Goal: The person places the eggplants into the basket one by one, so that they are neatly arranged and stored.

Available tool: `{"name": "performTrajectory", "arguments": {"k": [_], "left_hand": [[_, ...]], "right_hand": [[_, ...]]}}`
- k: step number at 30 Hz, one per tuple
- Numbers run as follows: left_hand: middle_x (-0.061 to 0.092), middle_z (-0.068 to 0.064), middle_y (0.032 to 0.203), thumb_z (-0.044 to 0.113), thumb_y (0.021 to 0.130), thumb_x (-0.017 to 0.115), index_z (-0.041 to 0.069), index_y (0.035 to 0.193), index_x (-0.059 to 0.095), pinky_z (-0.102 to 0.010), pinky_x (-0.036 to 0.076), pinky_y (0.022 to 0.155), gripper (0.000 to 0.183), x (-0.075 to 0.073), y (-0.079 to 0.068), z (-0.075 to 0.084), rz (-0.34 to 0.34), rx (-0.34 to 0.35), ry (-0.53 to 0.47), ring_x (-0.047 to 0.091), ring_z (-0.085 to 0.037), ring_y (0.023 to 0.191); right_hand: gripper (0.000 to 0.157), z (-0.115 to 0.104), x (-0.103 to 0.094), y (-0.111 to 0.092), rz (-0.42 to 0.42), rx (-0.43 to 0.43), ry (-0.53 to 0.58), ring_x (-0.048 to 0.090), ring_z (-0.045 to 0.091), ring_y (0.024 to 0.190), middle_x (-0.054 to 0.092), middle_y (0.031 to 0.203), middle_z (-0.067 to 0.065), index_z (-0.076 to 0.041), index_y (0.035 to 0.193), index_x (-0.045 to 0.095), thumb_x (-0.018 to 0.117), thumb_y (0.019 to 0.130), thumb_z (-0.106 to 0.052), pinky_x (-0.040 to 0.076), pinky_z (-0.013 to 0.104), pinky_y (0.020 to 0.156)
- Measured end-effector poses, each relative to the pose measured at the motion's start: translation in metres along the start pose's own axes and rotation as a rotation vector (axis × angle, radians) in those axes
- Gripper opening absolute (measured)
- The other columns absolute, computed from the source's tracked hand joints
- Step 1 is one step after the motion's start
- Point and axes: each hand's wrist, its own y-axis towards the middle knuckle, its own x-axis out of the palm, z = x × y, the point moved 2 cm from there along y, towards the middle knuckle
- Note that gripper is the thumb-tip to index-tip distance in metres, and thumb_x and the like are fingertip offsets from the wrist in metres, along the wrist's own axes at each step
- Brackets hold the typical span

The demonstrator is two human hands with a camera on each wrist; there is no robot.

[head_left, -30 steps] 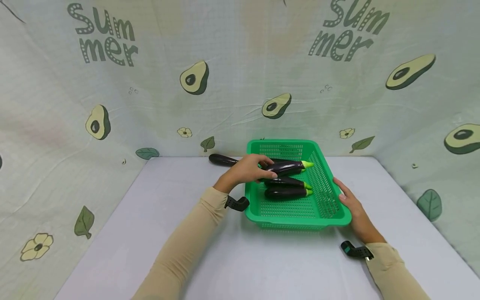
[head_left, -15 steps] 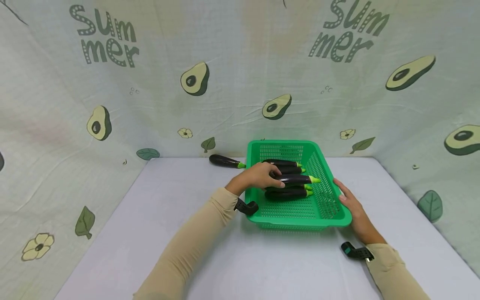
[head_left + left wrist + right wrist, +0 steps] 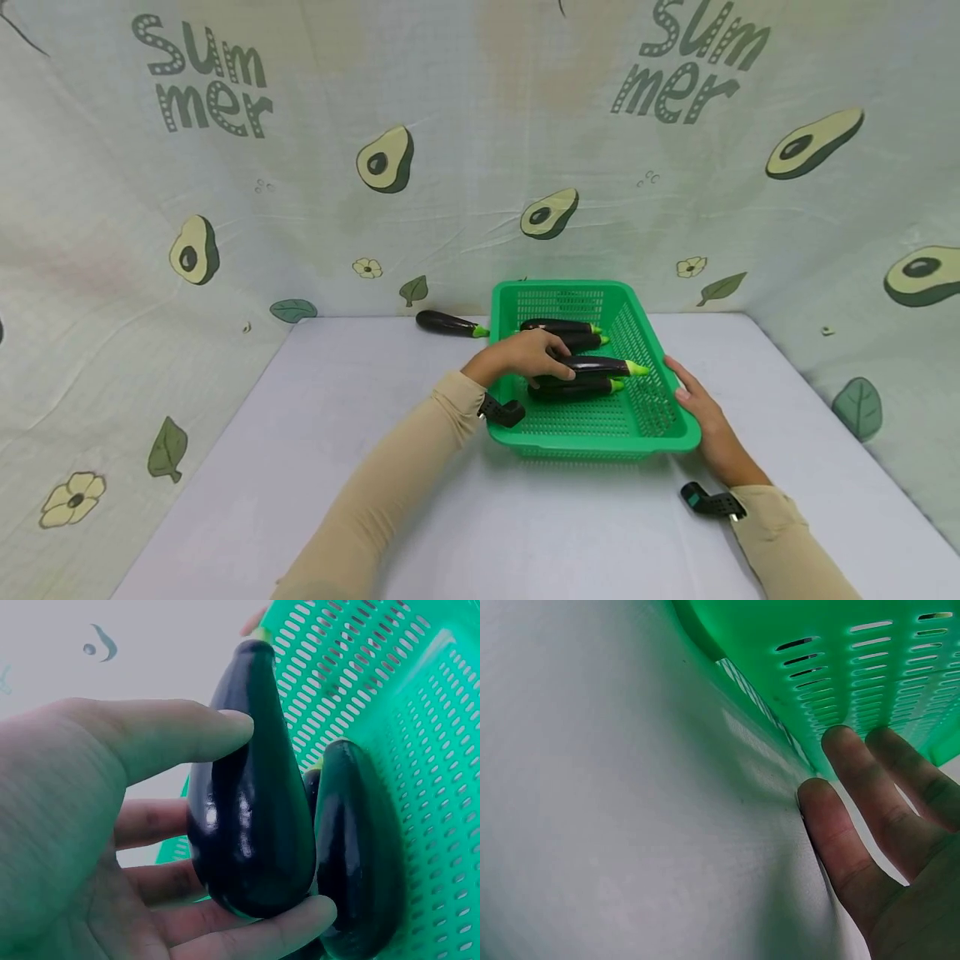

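Observation:
My left hand [image 3: 528, 357] grips a dark purple eggplant [image 3: 600, 367] by its rounded end inside the green basket [image 3: 577, 445]. The light green tip points right. In the left wrist view the thumb lies across this eggplant [image 3: 251, 802] and the fingers curl under it, with another eggplant [image 3: 356, 847] alongside. Just below the held one in the head view lies an eggplant [image 3: 573, 390]; two more [image 3: 558, 326] rest toward the back of the basket. At the basket's right side, my right hand [image 3: 708, 417] touches the outer wall with extended fingers [image 3: 840, 832].
Left of the basket, another eggplant [image 3: 446, 323] lies on the white table [image 3: 315, 400] near its back edge. A printed cloth [image 3: 450, 125] hangs behind and at the sides. Each wrist wears a black band [image 3: 502, 410].
My left hand has brought the held eggplant toward the basket's front and a little right, over the nearer eggplants. The right hand has stayed at the basket's side.

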Motion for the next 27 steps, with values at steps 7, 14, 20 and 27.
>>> {"name": "performTrajectory", "arguments": {"k": [7,14,20,27], "left_hand": [[0.059,-0.004,0.124,0.028,0.092,0.076,0.01,0.129,0.065,-0.038,0.06,0.07,0.044,0.002,0.001,-0.001,0.003,-0.011,-0.021,0.065,-0.017,0.087],[0.064,0.0,0.109,0.031,0.091,0.077,0.01,0.129,0.065,-0.039,0.058,0.071,0.045,0.004,-0.002,0.003,0.019,-0.001,0.111,0.067,-0.022,0.074],[0.066,-0.002,0.114,0.036,0.091,0.077,0.012,0.129,0.065,-0.029,0.052,0.068,0.046,0.006,-0.004,0.006,0.033,-0.003,0.25,0.067,-0.02,0.073],[0.064,-0.004,0.114,0.037,0.09,0.077,0.013,0.125,0.066,-0.028,0.052,0.067,0.044,0.007,-0.006,0.007,0.038,-0.027,0.312,0.067,-0.019,0.071]], "right_hand": [[0.053,-0.002,0.001,0.0,-0.002,-0.001,-0.004,0.03,0.009,0.128,0.011,0.165,0.016,-0.029,0.162,0.017,0.028,0.111,-0.034,0.028,0.01,0.091],[0.053,0.0,0.001,0.0,0.007,-0.005,-0.002,0.026,0.005,0.131,0.011,0.165,0.015,-0.028,0.162,0.018,0.029,0.11,-0.033,0.026,0.009,0.093],[0.053,0.0,0.001,0.0,0.011,-0.002,0.003,0.027,0.004,0.13,0.011,0.165,0.016,-0.028,0.162,0.018,0.029,0.11,-0.033,0.026,0.008,0.093],[0.054,-0.002,0.001,0.001,0.005,0.003,0.011,0.025,0.004,0.133,0.011,0.165,0.015,-0.027,0.162,0.018,0.03,0.11,-0.033,0.026,0.01,0.095]]}}
